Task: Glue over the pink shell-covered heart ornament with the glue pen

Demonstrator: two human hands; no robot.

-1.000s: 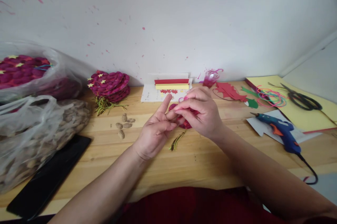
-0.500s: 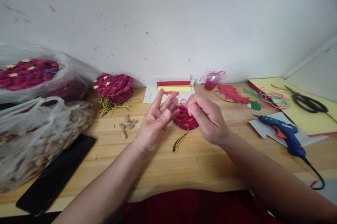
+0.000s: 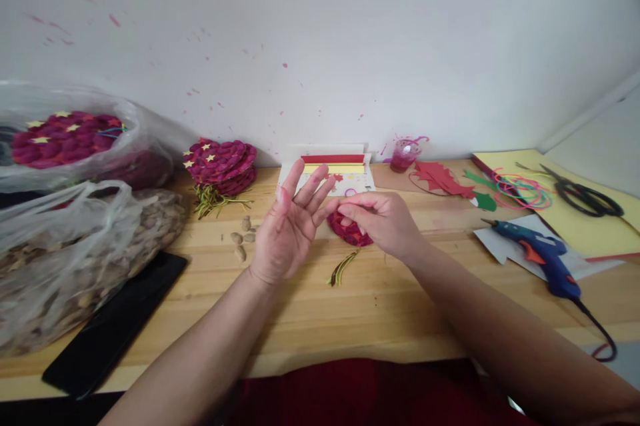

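Raised over the middle of the table, my left hand (image 3: 290, 229) is open, palm showing and fingers spread. My right hand (image 3: 383, 219) is closed in a pinch, its fingertips against the little finger of my left hand. Whatever small thing lies between them, if anything, cannot be made out. Beneath and behind the hands is a round magenta-painted disc of peanut shells (image 3: 350, 233), partly covered by my right hand. A yellow-and-dark string tassel (image 3: 343, 269) hangs from it towards me. A loop of purple cord (image 3: 351, 193) shows at its far side.
At left are a stack of similar discs (image 3: 223, 166), loose peanuts (image 3: 240, 251), a bag of peanuts (image 3: 100, 266) and a black phone (image 3: 115, 323). At right lie a blue glue gun (image 3: 543, 256), scissors (image 3: 585, 196), coloured cords (image 3: 523, 189) and red paper cutouts (image 3: 443, 179). A paint cup (image 3: 403, 156) stands behind.
My left hand has turned its palm more into view, fingers spreading wider. My right hand has moved left and lower, from a closed fist to a pinch at the left little finger.
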